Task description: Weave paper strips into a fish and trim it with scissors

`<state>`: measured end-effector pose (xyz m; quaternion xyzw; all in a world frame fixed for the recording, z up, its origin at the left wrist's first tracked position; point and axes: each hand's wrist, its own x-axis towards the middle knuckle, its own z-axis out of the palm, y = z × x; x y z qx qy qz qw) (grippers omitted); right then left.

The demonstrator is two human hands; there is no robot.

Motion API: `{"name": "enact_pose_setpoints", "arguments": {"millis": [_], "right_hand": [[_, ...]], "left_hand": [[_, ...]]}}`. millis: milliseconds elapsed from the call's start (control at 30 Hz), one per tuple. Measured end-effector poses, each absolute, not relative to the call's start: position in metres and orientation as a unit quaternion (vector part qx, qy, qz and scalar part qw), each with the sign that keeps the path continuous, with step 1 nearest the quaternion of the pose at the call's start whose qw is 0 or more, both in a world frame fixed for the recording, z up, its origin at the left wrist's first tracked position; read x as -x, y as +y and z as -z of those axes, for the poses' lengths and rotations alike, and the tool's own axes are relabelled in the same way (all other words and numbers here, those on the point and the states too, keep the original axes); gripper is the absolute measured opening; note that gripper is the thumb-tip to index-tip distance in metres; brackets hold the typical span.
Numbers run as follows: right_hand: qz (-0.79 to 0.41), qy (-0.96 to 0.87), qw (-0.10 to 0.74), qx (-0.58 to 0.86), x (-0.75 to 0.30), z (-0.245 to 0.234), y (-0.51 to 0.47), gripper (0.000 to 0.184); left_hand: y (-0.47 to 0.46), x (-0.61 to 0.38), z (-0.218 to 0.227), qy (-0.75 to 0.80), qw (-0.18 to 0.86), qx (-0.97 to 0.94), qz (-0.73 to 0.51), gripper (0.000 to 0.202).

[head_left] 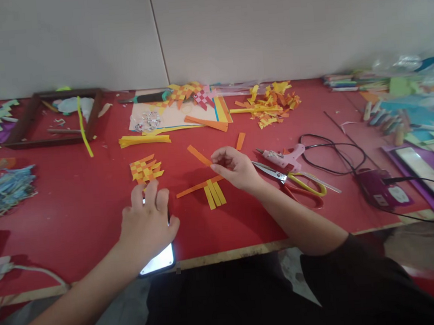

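Note:
My left hand (148, 223) lies flat, fingers spread, on a phone (159, 261) with a lit screen near the table's front edge. Just beyond its fingertips sits a small woven orange-and-yellow paper square (146, 169). My right hand (234, 168) is pinched closed on the end of an orange paper strip (198, 155). Under that hand lie a long orange strip (196, 186) and three short yellow strips (214, 194) crossing it.
On the red table (78, 213): scissors (297, 182) and a pink glue gun (286, 157) right of my hand, black cables (333, 158), yellow strips (144, 139), paper scraps (268, 103), a wooden frame (53, 117), blue paper pieces at left, clutter at right.

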<state>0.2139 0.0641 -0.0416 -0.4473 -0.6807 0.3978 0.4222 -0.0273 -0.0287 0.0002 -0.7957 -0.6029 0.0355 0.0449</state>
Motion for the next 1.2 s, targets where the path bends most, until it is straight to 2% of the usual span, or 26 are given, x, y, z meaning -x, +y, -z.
{"name": "enact_pose_setpoints", "arguments": {"millis": [100, 233, 400, 500, 633, 700, 767, 900, 1033, 1200], "right_hand": [[-0.389, -0.699, 0.398, 0.448, -0.217, 0.040, 0.067, 0.022], [-0.343, -0.725, 0.363, 0.474, -0.224, 0.043, 0.078, 0.013], [-0.260, -0.765, 0.331, 0.487, -0.234, 0.037, 0.085, 0.002], [-0.233, -0.811, 0.307, 0.441, -0.235, 0.025, 0.076, 0.005], [-0.261, -0.893, 0.195, 0.311, -0.233, 0.020, 0.059, 0.013], [-0.271, -0.899, 0.169, 0.299, -0.232, 0.025, 0.053, 0.023], [-0.276, -0.894, 0.164, 0.313, -0.232, 0.032, 0.049, 0.027], [-0.285, -0.885, 0.165, 0.328, -0.229, 0.037, 0.051, 0.013], [-0.296, -0.887, 0.156, 0.318, -0.228, 0.027, 0.056, 0.012], [-0.313, -0.889, 0.138, 0.305, -0.227, 0.016, 0.059, 0.014]], "left_hand": [[-0.017, 0.020, -0.008, -0.553, 0.065, 0.829, 0.046, 0.039], [-0.006, 0.003, -0.004, -0.415, -0.012, 0.906, 0.081, 0.030], [-0.025, -0.017, 0.020, -0.362, 0.002, 0.924, 0.121, 0.041], [-0.034, -0.017, 0.030, -0.397, 0.000, 0.911, 0.115, 0.053], [-0.032, -0.011, 0.033, -0.402, -0.006, 0.909, 0.109, 0.052], [-0.031, -0.010, 0.032, -0.395, -0.005, 0.912, 0.113, 0.051], [-0.030, -0.010, 0.032, -0.396, -0.004, 0.911, 0.119, 0.052], [-0.028, -0.014, 0.030, -0.399, -0.017, 0.908, 0.127, 0.052], [-0.021, -0.017, 0.030, -0.386, -0.023, 0.911, 0.144, 0.049], [-0.010, -0.015, 0.029, -0.356, -0.018, 0.923, 0.143, 0.034]]}}
